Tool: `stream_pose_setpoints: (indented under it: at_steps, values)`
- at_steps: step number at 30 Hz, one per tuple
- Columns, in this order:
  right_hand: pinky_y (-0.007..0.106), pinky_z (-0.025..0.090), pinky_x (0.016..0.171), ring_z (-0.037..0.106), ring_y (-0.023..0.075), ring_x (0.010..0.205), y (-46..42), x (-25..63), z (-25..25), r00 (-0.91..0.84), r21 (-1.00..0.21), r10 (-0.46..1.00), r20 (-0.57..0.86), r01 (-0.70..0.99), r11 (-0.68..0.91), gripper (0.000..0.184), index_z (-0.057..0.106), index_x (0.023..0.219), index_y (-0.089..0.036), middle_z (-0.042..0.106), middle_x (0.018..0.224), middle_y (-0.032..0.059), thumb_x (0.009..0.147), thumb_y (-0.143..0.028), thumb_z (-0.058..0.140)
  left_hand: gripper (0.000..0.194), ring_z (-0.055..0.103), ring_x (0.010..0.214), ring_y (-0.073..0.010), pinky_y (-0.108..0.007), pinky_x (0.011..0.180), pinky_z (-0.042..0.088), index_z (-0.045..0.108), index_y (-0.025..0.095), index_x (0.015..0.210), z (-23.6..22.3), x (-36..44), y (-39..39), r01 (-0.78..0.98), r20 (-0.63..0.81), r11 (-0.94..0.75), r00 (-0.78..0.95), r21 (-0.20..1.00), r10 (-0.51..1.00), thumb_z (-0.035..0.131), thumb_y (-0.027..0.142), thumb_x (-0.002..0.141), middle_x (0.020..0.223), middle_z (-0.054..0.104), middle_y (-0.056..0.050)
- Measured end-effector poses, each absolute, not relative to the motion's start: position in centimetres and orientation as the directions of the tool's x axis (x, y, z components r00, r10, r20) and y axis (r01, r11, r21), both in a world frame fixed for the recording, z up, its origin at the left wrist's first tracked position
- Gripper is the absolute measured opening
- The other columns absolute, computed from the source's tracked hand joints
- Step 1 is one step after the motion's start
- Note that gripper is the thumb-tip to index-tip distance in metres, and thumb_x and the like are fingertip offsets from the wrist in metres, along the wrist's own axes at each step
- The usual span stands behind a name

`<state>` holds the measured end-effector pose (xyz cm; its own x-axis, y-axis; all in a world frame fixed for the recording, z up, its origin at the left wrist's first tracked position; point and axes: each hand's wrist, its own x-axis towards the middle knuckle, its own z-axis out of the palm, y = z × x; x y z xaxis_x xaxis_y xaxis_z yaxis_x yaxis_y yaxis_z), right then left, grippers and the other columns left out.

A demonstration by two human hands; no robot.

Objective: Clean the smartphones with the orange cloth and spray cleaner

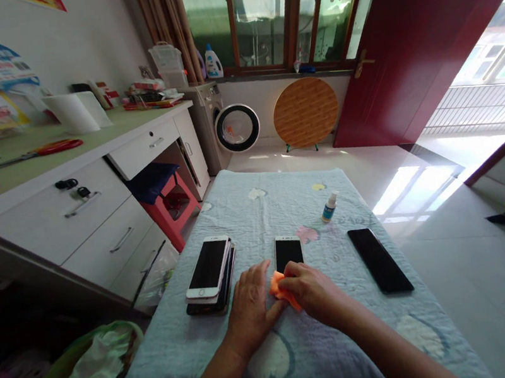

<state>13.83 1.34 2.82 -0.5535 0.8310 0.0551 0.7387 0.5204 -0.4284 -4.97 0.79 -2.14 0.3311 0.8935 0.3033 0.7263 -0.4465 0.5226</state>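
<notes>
Left to right across the pale blue quilted cover with cloud shapes (243, 222): first up was a small stack of flat rectangular phones (210, 269), the top one white-fronted with a dark screen and a round home button, a darker one peeking out underneath.

Just beside it was the bare left hand (251, 301), fingers extended and fairly close together, thumb stretched out toward the middle. Couldn't tell if it was actually pressing on anything.

Then the crumpled bright orange cloth (286, 292), bunched up at the near end of the white-framed rectangular phone with a black screen (287, 249). That phone lay flat in the middle, far end showing, near end hidden by the hands. What showed of its screen looked dark and pretty smooth; too small to judge smudges, tbh.

The bare right hand (310, 287) had its fingers curled shut, pinching the cloth. My read: this was the wiping step, and the next move called for a firm grip on the cloth, with the phone steadied so it wouldn't skid on the soft fabric.

Farther right, the little white-capped spray bottle with a blue-green label (329, 209) stood upright, and past that lay a long glossy black phone (379, 260).
</notes>
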Motion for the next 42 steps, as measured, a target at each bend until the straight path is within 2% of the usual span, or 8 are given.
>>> stream_pose_setpoints:
  at_steps: [6, 14, 21, 26, 29, 36, 39, 42]
  values:
    - [0.021, 0.036, 0.063, 0.053, 0.0109, 0.071, 0.3, 15.7, 3.2, -0.540, -0.548, 0.842, 0.003, 0.703, 0.453, 0.023, 0.073, 0.088, -0.024, 0.058, 0.087, 0.0004, 0.092, -0.017, 0.052, 0.051, 0.049, 0.118, -0.0288, -0.045, 0.099, 0.042, 0.055, 0.024, 0.129, -1.1, -4.9, 0.9, 0.757, 0.227, -0.443, 0.380, 0.481, 0.896, 0.063, 0.046, 0.084, 0.130, 0.055, -0.010]
    - [0.022, 0.036, 0.065, 0.055, 0.0119, 0.073, 4.7, 16.7, 2.3, -0.426, -0.478, 0.903, 0.054, 0.783, 0.398, 0.023, 0.074, 0.086, -0.022, 0.059, 0.084, 0.0018, 0.090, -0.013, 0.053, 0.053, 0.047, 0.119, -0.0291, -0.046, 0.100, 0.041, 0.056, 0.025, 0.130, -0.8, -4.8, 0.8, 0.775, 0.180, -0.422, 0.384, 0.471, 0.905, 0.065, 0.048, 0.083, 0.132, 0.054, -0.008]
    - [0.024, 0.039, 0.070, 0.056, 0.0151, 0.076, 7.7, 18.9, 1.2, -0.141, -0.462, 0.974, 0.178, 0.862, 0.209, 0.024, 0.072, 0.092, -0.019, 0.060, 0.085, 0.0043, 0.088, -0.012, 0.049, 0.051, 0.048, 0.118, -0.0281, -0.044, 0.100, 0.041, 0.055, 0.025, 0.129, -0.6, -4.7, 0.8, 0.776, 0.194, -0.425, 0.379, 0.466, 0.905, 0.066, 0.043, 0.083, 0.131, 0.055, -0.008]
    - [0.027, 0.043, 0.075, 0.061, 0.0187, 0.081, 7.1, 19.5, 0.3, 0.048, -0.583, 0.944, 0.326, 0.797, 0.160, 0.025, 0.070, 0.099, -0.018, 0.067, 0.090, 0.0068, 0.086, -0.017, 0.049, 0.066, 0.045, 0.122, -0.0303, -0.046, 0.103, 0.038, 0.051, 0.018, 0.133, -0.7, -4.3, 0.9, 0.767, 0.193, -0.441, 0.398, 0.467, 0.897, 0.073, 0.044, 0.076, 0.133, 0.054, -0.011]
    - [0.026, 0.043, 0.070, 0.063, 0.0183, 0.074, 6.4, 18.8, 0.4, 0.055, -0.643, 0.962, 0.269, 0.753, 0.137, 0.020, 0.069, 0.091, -0.019, 0.070, 0.082, 0.0047, 0.083, -0.019, 0.050, 0.068, 0.046, 0.120, -0.0316, -0.048, 0.103, 0.037, 0.055, 0.017, 0.128, -0.6, -3.9, 0.9, 0.777, 0.198, -0.426, 0.378, 0.464, 0.905, 0.077, 0.046, 0.071, 0.131, 0.055, -0.011]
    - [0.025, 0.041, 0.061, 0.062, 0.0176, 0.067, 6.0, 17.7, -0.1, 0.097, -0.717, 0.989, 0.115, 0.696, 0.015, 0.017, 0.067, 0.083, -0.019, 0.069, 0.073, 0.0035, 0.080, -0.022, 0.050, 0.056, 0.048, 0.116, -0.0314, -0.049, 0.100, 0.039, 0.057, 0.017, 0.123, -0.9, -3.6, 0.8, 0.781, 0.253, -0.448, 0.371, 0.435, 0.893, 0.073, 0.045, 0.077, 0.126, 0.059, -0.010]
    - [0.024, 0.041, 0.054, 0.061, 0.0159, 0.059, 6.0, 17.9, -0.7, 0.116, -0.807, 0.993, 0.033, 0.590, -0.042, 0.014, 0.064, 0.077, -0.019, 0.067, 0.067, 0.0020, 0.079, -0.026, 0.053, 0.056, 0.049, 0.115, -0.0313, -0.049, 0.099, 0.040, 0.057, 0.017, 0.124, -1.2, -3.7, 0.8, 0.783, 0.283, -0.471, 0.382, 0.406, 0.880, 0.072, 0.046, 0.078, 0.125, 0.060, -0.010]
    - [0.023, 0.040, 0.047, 0.058, 0.0144, 0.051, 6.0, 18.1, -0.7, 0.114, -0.907, 0.990, -0.085, 0.401, -0.124, 0.012, 0.062, 0.074, -0.019, 0.065, 0.062, 0.0010, 0.076, -0.030, 0.058, 0.057, 0.050, 0.114, -0.0309, -0.048, 0.098, 0.040, 0.057, 0.016, 0.124, -1.4, -3.7, 0.9, 0.786, 0.302, -0.484, 0.388, 0.385, 0.871, 0.072, 0.046, 0.078, 0.124, 0.061, -0.011]
